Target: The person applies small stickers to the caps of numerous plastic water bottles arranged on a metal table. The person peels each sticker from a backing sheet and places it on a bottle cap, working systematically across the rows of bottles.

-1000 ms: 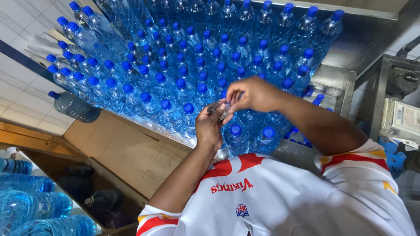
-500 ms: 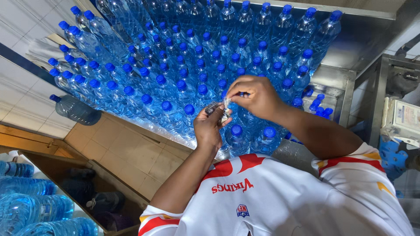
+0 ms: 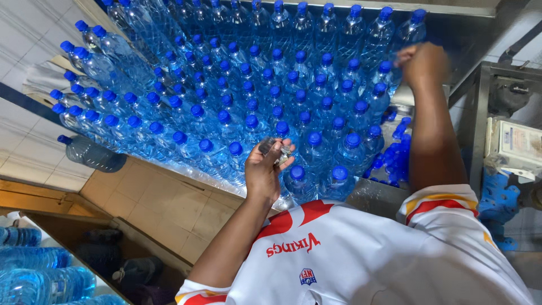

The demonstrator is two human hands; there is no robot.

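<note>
Many clear water bottles with blue caps [image 3: 271, 85] stand packed together on a metal table. My left hand [image 3: 262, 172] is raised over the near rows and pinches a small bunch of clear plastic pieces [image 3: 275, 148] between its fingers. My right hand [image 3: 423, 65] is stretched out to the far right rows. Its fingers are closed on a small clear piece right at the blue cap of a bottle [image 3: 385, 66]. What lies under the palm is hidden.
One bottle [image 3: 90, 152] lies on its side off the table's left edge, above a tiled floor. More filled bottles [image 3: 39, 271] are stacked at the lower left. Loose blue caps [image 3: 395, 152] sit in a metal bin, and a grey machine [image 3: 516, 141] stands at the right.
My right hand has left my left hand, where both were together over the near bottles, and has reached out to the far right rows. My left hand has stayed in place with its bunch.
</note>
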